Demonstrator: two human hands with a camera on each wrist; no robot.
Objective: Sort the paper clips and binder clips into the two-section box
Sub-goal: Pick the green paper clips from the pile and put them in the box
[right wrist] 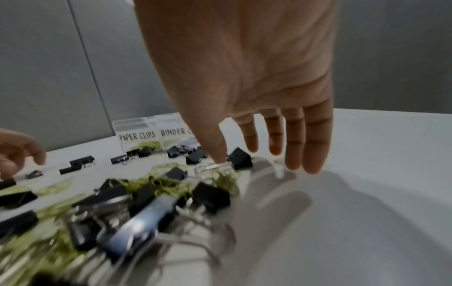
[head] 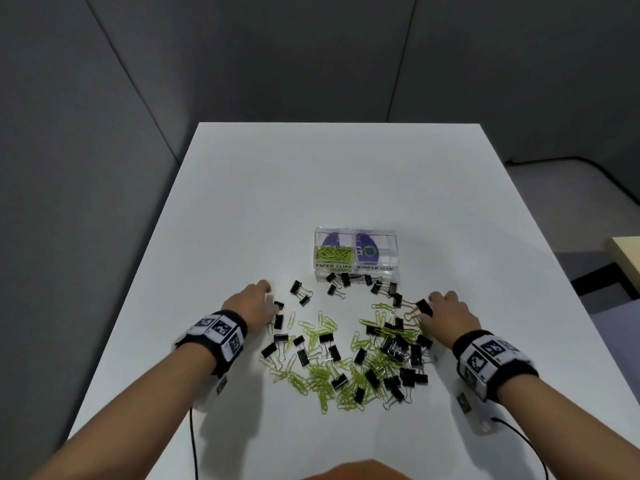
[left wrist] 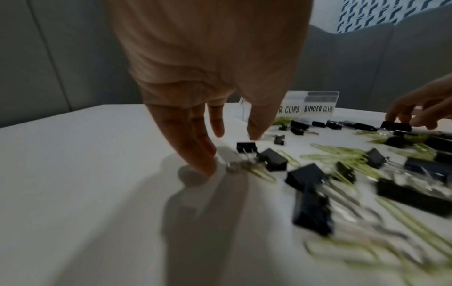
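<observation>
Both hands hover, fingers spread, holding nothing. The right hand (head: pixel 446 308) touches a binder clip (head: pixel 424 306) at the pile's right edge. The box (head: pixel 356 268) lies farther, left of it; the left hand (head: pixel 251 303) is further off.

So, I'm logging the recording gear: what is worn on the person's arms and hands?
Both forearms are bare, no sleeves or gloves. The left hand and right hand each have a black wristband carrying white squares with black fiducial markers. A whitish camera unit hangs under each wrist, trailing a thin black cable.

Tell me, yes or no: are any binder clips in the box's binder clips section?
No, the binder clips section shows only its printed bottom.
</observation>
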